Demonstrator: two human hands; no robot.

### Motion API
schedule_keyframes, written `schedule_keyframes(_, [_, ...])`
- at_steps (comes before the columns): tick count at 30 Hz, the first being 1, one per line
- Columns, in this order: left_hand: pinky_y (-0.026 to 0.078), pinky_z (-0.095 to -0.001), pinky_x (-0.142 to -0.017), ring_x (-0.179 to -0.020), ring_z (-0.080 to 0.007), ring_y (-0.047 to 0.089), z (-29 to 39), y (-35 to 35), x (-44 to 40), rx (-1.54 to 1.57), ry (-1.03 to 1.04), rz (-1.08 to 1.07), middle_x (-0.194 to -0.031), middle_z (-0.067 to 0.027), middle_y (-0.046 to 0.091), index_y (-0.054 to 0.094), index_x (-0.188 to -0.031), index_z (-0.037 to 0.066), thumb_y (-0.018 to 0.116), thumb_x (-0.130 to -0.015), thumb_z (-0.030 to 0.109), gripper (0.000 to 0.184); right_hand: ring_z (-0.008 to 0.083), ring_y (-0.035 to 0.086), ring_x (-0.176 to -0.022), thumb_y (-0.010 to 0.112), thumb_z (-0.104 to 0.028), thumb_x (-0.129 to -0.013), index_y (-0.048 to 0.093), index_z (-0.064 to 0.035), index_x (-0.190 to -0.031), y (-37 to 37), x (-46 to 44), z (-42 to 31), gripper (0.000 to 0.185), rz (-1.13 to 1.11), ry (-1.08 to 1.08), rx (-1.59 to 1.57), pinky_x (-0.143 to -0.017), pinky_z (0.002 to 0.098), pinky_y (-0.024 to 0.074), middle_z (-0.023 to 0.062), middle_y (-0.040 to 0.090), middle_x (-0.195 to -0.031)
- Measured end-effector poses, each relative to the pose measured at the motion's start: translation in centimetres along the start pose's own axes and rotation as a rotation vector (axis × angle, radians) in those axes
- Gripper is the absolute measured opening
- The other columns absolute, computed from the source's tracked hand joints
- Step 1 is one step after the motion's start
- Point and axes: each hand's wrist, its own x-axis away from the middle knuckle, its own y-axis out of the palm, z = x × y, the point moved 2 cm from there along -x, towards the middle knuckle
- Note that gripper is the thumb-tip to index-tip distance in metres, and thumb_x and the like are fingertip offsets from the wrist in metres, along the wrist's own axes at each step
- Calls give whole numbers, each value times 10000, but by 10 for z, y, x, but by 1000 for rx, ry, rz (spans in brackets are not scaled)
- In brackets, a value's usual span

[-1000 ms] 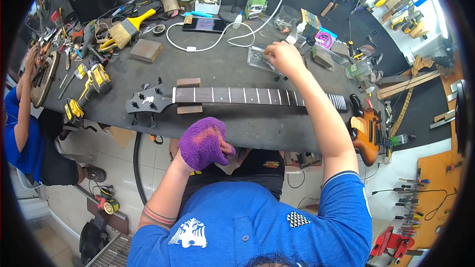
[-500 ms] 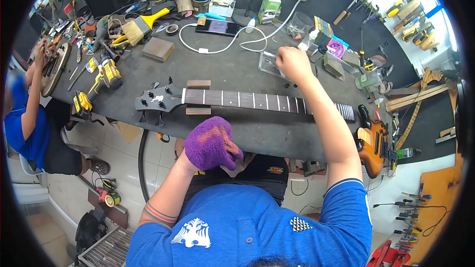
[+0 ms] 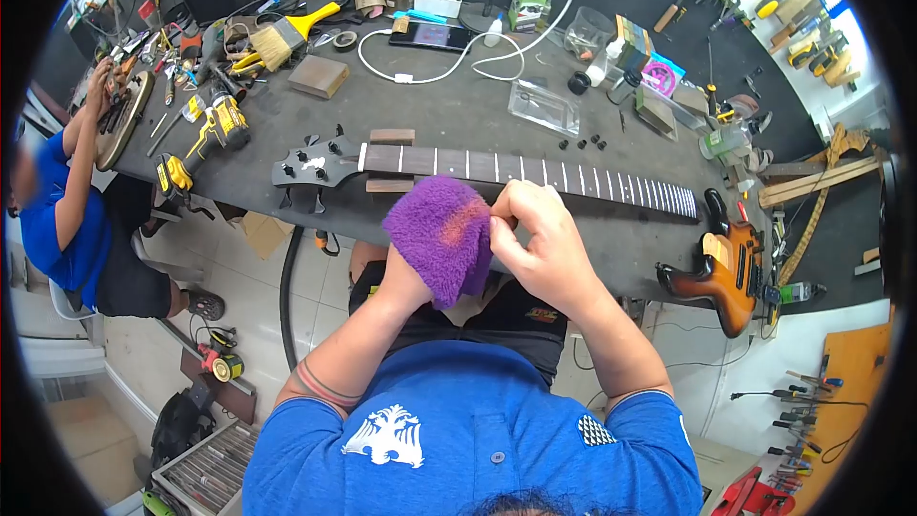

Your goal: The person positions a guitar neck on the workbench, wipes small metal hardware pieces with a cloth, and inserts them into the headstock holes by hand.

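"Comparing it with a moment ago, what has changed, left to right?"

"The person's left hand (image 3: 409, 279) still sits inside the purple cloth (image 3: 430, 229), its fingers covered, so nobody can tell how far they open or what they grip. The right hand (image 3: 552, 244) has left the clear plastic tray (image 3: 544, 107) and come to the cloth's edge, thumb and forefinger curled close together. Whether they pinch cloth or some small piece cannot be told."

"Meaning what?"

"Both hands now seem busy at the cloth, and the tray lies unattended."

"And the counts, from the left?"

"One co-worker (image 3: 72, 205), one yellow drill (image 3: 227, 122), one brush (image 3: 279, 43). Then one bass neck (image 3: 583, 180), lying along the bench (image 3: 458, 122) just beyond the hands, headstock to the left, with two wooden blocks (image 3: 393, 136) showing at its edges. One cloth, one tray, and by the tray what look like four small black pieces (image 3: 582, 144)."

"Anything further right?"

"One sunburst guitar body (image 3: 728, 272), beside the neck's far end."
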Motion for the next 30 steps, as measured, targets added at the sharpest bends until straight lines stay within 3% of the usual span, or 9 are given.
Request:
schedule_keyframes(1, [563,-445,-1004,-1152,-304,734,1,0,1,-142,116,9,-1215,-115,764,763,-1243,74,837,-945,242,350,276,588,-775,710,-65,-908,609,-41,-894,1,3,0,104,60,-5,-17,-780,415,429,84,610,-829])
schedule_keyframes(4, [578,-408,-972,-1117,-250,741,14,19,9,-252,157,60,-1171,-105,771,739,-1263,56,831,-958,177,342,270,565,-789,700,-27,-898,606,-40,-890,11,13,-1,95,238,3,-78,-773,416,428,85,599,-829])
schedule_keyframes(6, [584,-402,-970,-1111,-237,742,16,33,15,-161,128,139,-1186,-104,768,722,-1288,49,823,-971,175,356,262,553,-807,695,-2,-892,602,-37,-886,19,18,-2,100,362,39,-145,-769,413,430,88,591,-825])
schedule_keyframes(11, [591,-387,-985,-1109,-226,743,24,50,18,214,50,206,-1218,-98,761,697,-1333,40,804,-988,149,378,241,559,-886,670,-14,-1016,615,-37,-933,44,36,5,103,595,162,-562,-857,384,483,83,640,-943])
schedule_keyframes(16, [569,-421,-992,-1121,-281,742,22,17,9,90,78,42,-1180,-116,769,756,-1239,60,814,-947,172,318,255,603,-950,709,-71,-971,669,-34,-966,17,40,10,55,282,122,-410,-938,386,475,89,689,-965])
schedule_keyframes(19, [570,-446,-947,-1069,-336,729,33,-7,-6,-65,227,-260,-1135,-129,752,774,-1163,82,834,-917,196,277,248,635,-956,720,-153,-936,674,-44,-949,-18,31,11,119,-39,109,-351,-959,396,457,74,693,-927])
schedule_keyframes(22, [560,-468,-939,-1050,-382,710,47,-12,-10,-168,282,-381,-1109,-146,732,772,-1153,90,818,-923,210,263,240,654,-931,720,-162,-941,675,-59,-939,-38,19,4,113,-262,-56,-126,-955,388,448,63,699,-907])
schedule_keyframes(27, [559,-473,-958,-1109,-365,718,40,-9,-8,-99,257,-317,-1164,-139,749,770,-1159,78,819,-926,221,277,260,664,-877,724,-160,-941,689,-70,-919,-49,9,-13,99,-242,-56,-39,-923,393,448,72,699,-883])
schedule_keyframes(30, [587,-436,-914,-1061,-276,755,21,-3,-2,251,-76,-250,-1109,-116,773,758,-1173,51,825,-945,215,289,280,655,-855,721,-158,-941,693,-56,-920,-44,3,-16,107,-179,-16,-33,-896,395,459,90,694,-866])
